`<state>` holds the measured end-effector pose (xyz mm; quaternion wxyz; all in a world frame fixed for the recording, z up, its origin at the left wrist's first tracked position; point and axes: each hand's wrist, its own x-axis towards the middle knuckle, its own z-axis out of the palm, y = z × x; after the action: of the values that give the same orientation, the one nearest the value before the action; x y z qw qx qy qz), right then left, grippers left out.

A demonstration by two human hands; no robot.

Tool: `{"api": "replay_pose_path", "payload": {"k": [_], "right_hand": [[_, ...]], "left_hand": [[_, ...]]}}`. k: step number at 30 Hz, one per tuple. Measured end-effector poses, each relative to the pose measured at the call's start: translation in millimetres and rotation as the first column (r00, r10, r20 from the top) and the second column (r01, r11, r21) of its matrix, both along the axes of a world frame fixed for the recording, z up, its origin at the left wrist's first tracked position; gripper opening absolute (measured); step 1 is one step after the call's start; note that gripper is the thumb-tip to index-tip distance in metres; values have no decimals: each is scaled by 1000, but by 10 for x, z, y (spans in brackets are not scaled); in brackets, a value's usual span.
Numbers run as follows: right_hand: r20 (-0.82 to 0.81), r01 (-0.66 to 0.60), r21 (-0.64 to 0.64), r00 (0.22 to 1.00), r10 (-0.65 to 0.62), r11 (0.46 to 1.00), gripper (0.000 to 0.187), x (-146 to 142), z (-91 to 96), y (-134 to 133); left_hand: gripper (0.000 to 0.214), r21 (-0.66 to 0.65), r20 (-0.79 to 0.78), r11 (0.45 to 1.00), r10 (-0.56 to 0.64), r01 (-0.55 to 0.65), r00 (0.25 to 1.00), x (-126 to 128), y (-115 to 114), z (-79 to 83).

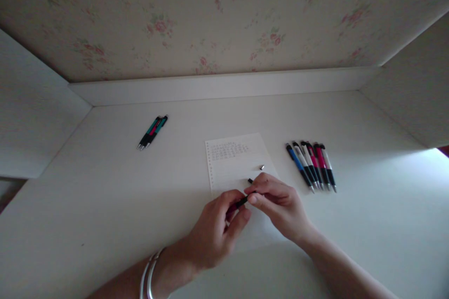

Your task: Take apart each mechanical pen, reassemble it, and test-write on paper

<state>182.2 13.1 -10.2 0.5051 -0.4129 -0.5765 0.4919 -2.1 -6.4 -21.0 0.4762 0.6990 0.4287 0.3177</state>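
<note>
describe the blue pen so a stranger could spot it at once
On the white desk, right of the sheet of paper, lies a row of pens. The blue pen is at the row's left end, nearest the sheet; its neighbours' barrels are white or pink.

Hands (214, 230) (282, 201) hold pen (242, 202) over written paper (228, 170); more pens (312, 161) at right.

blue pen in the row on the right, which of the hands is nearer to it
Right. The right hand is just left of the blue pen and nearer the person, not touching it; the left hand is farther left.
</note>
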Motion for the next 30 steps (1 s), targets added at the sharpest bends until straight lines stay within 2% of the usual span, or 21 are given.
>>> {"api": "replay_pose_path", "payload": {"k": [4, 7, 10, 15, 17, 19, 21, 23, 27, 30], "right_hand": [[31, 14, 28, 999, -15, 1000, 6, 14, -43, -22], [22, -73, -34, 997, 74, 997, 23, 18, -57, -56], [16, -141, -96, 990, 144, 985, 16, 5, -61, -61], [40, -39, -67, 998, 41, 997, 19, -3, -70, -32], [22, -66, -73, 997, 67, 995, 21, 12, -66, -40], [9, -119, -89, 993, 121, 989, 33, 29, -57, -55], [15, -155, -111, 987, 158, 982, 28, 37, -50, -64], [37, -140, -116, 989, 145, 983, 19, 33, -48, -59], [43, -64, -101, 997, 69, 993, 23, 11, -52, -47], [-39, -107, -155, 994, 102, 982, 40, 10, -49, -70]], "left_hand": [[18, -20, -1, 1000, 17, -17, 1000, 7, 5, -21], [30, 11, 1, 1000, -4, 4, 1000, 0, 9, -4], [28, 6, 20, 1000, -19, 19, 1000, -6, 5, 13], [18, -71, 20, 997, -13, 14, 1000, -5, -5, 2], [18, -45, 22, 999, -16, 17, 1000, -8, 1, 2], [25, -8, 20, 999, -39, 39, 999, -11, 10, 15], [29, 7, 29, 998, -57, 56, 998, -12, 13, 31], [24, -11, 38, 998, -62, 62, 997, -8, 6, 38], [21, -79, 6, 996, -32, 32, 999, 1, -17, 22], [19, -64, 5, 998, -14, 14, 1000, -9, -15, 32]]}}
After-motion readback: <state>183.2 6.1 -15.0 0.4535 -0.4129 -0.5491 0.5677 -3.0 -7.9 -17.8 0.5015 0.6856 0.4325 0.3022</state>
